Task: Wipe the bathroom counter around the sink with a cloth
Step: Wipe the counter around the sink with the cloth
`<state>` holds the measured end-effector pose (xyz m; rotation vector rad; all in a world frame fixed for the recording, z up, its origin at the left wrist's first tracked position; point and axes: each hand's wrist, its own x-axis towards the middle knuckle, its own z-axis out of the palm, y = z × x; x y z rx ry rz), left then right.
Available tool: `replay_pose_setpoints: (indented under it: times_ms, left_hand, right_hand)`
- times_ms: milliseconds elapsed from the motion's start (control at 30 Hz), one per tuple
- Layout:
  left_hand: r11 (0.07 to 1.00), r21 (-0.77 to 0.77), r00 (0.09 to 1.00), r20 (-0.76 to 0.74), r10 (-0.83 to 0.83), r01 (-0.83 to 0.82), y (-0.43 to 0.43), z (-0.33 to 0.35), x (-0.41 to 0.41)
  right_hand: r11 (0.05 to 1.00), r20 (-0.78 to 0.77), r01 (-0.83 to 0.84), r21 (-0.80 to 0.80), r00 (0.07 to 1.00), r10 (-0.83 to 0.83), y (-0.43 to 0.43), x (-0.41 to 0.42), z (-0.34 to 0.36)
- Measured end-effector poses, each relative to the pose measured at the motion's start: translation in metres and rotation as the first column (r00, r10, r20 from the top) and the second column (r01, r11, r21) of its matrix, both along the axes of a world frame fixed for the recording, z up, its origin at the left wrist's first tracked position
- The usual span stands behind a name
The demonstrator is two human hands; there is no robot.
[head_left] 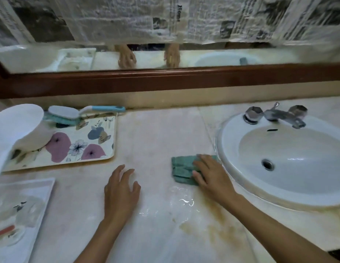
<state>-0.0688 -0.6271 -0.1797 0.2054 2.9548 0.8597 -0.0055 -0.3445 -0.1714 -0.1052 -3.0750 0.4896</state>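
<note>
A folded green cloth (182, 168) lies flat on the pale marble counter (157, 133), just left of the white oval sink (290, 160). My right hand (211, 173) presses down on the cloth's right part, fingers spread over it. My left hand (121, 188) rests palm down on the bare counter to the left, fingers apart, holding nothing. Water droplets (182, 201) glisten on the counter below the cloth, and a yellow-brown stain (216, 224) spreads toward the front edge.
A chrome faucet (279, 115) sits at the sink's back. A floral tray (85, 143) at the left holds a white container (19, 126) and a blue-handled scrub brush (74, 112). A white tray (23, 215) lies front left. A wood-framed mirror (165, 59) runs behind.
</note>
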Motion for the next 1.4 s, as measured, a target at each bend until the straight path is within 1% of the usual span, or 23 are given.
replay_pose_setpoints:
  times_ms: [33,67,133,200,233,300,367,433,500,533,600,700,767,833,867,933,1000,1033,1100,1167,1267,1333,1400]
  left_hand:
    - [0.999,-0.040,1.000,-0.023,-0.011,0.011,-0.001,-0.003,-0.010]
    - [0.996,-0.084,0.999,-0.040,-0.028,0.024,-0.003,-0.007,-0.019]
    - [0.983,-0.169,0.996,-0.049,-0.077,0.068,-0.006,-0.013,-0.032]
    - [0.967,-0.234,0.992,-0.054,-0.118,0.102,-0.006,-0.020,-0.036]
    - [0.962,-0.255,0.991,-0.062,-0.119,0.100,-0.005,-0.023,-0.035]
    - [0.964,-0.253,0.992,-0.072,-0.104,0.082,-0.003,-0.026,-0.034]
    - [0.970,-0.235,0.993,-0.084,-0.081,0.059,-0.002,-0.028,-0.035]
    - [0.975,-0.217,0.993,-0.089,-0.073,0.052,-0.002,-0.029,-0.037]
    - [0.978,-0.201,0.993,-0.092,-0.072,0.052,-0.002,-0.031,-0.037]
    - [0.979,-0.197,0.993,-0.093,-0.074,0.055,-0.003,-0.031,-0.037]
    - [0.980,-0.189,0.992,-0.093,-0.079,0.060,-0.004,-0.032,-0.037]
    - [0.982,-0.178,0.992,-0.096,-0.078,0.060,-0.005,-0.032,-0.039]
    - [0.982,-0.180,0.993,-0.091,-0.075,0.058,-0.005,-0.032,-0.037]
    - [0.982,-0.181,0.993,-0.094,-0.074,0.056,-0.004,-0.032,-0.037]
    - [0.982,-0.182,0.993,-0.097,-0.071,0.052,-0.003,-0.032,-0.037]
    - [0.982,-0.183,0.992,-0.105,-0.063,0.043,-0.003,-0.032,-0.037]
    - [0.983,-0.181,0.991,-0.120,-0.066,0.044,-0.002,-0.033,-0.037]
    - [0.983,-0.180,0.990,-0.124,-0.066,0.043,-0.003,-0.033,-0.036]
    - [0.984,-0.176,0.990,-0.127,-0.058,0.035,-0.003,-0.033,-0.037]
    - [0.983,-0.178,0.990,-0.128,-0.062,0.038,-0.004,-0.034,-0.037]
    - [0.982,-0.185,0.990,-0.127,-0.069,0.044,-0.006,-0.036,-0.037]
    - [0.982,-0.181,0.991,-0.116,-0.067,0.045,-0.006,-0.036,-0.037]
    - [0.984,-0.174,0.990,-0.126,-0.063,0.041,-0.005,-0.036,-0.037]
  right_hand:
    - [1.000,0.005,0.013,0.004,1.000,-0.013,-0.003,-0.003,-0.002]
    - [1.000,0.049,-0.023,0.018,0.999,0.022,-0.006,-0.008,-0.006]
    - [0.984,0.154,-0.166,0.058,0.976,0.155,-0.007,-0.020,-0.016]
    - [0.963,0.171,-0.244,0.114,0.960,0.223,0.003,-0.037,-0.029]
    - [0.960,0.183,-0.248,0.132,0.958,0.222,0.010,-0.049,-0.033]
    - [0.974,0.196,-0.156,0.164,0.973,0.123,0.031,-0.083,-0.037]
    - [0.982,0.185,0.026,0.188,0.981,-0.062,0.050,-0.133,-0.040]
    - [0.968,0.219,0.187,0.168,0.950,-0.222,0.054,-0.182,-0.037]
    - [0.953,0.234,0.272,0.136,0.926,-0.297,0.036,-0.212,-0.037]
    - [0.955,0.237,0.267,0.125,0.927,-0.291,0.021,-0.216,-0.037]
    - [0.980,0.221,0.153,0.125,0.959,-0.178,-0.017,-0.195,-0.040]
    - [0.987,0.160,-0.111,0.112,0.983,0.092,-0.057,-0.116,-0.037]
    - [0.957,0.148,-0.271,0.104,0.956,0.255,-0.049,-0.063,-0.036]
    - [0.930,0.152,-0.329,0.162,0.940,0.306,-0.015,-0.046,-0.037]
    - [0.929,0.155,-0.302,0.213,0.949,0.273,0.006,-0.054,-0.039]
    - [0.951,0.182,-0.142,0.275,0.979,0.094,0.036,-0.098,-0.038]
    - [0.974,0.222,0.081,0.210,0.966,-0.128,0.045,-0.150,-0.036]
    - [0.972,0.241,0.164,0.167,0.949,-0.201,0.041,-0.171,-0.035]
    - [0.965,0.252,0.231,0.124,0.933,-0.256,0.019,-0.191,-0.033]
    - [0.983,0.258,0.154,0.104,0.950,-0.176,-0.015,-0.168,-0.035]
    - [0.981,0.204,-0.152,0.117,0.971,0.126,-0.055,-0.080,-0.033]
    - [0.915,0.167,-0.375,0.147,0.922,0.350,-0.048,-0.020,-0.032]
    - [0.855,0.178,-0.479,0.198,0.876,0.449,-0.013,0.002,-0.033]
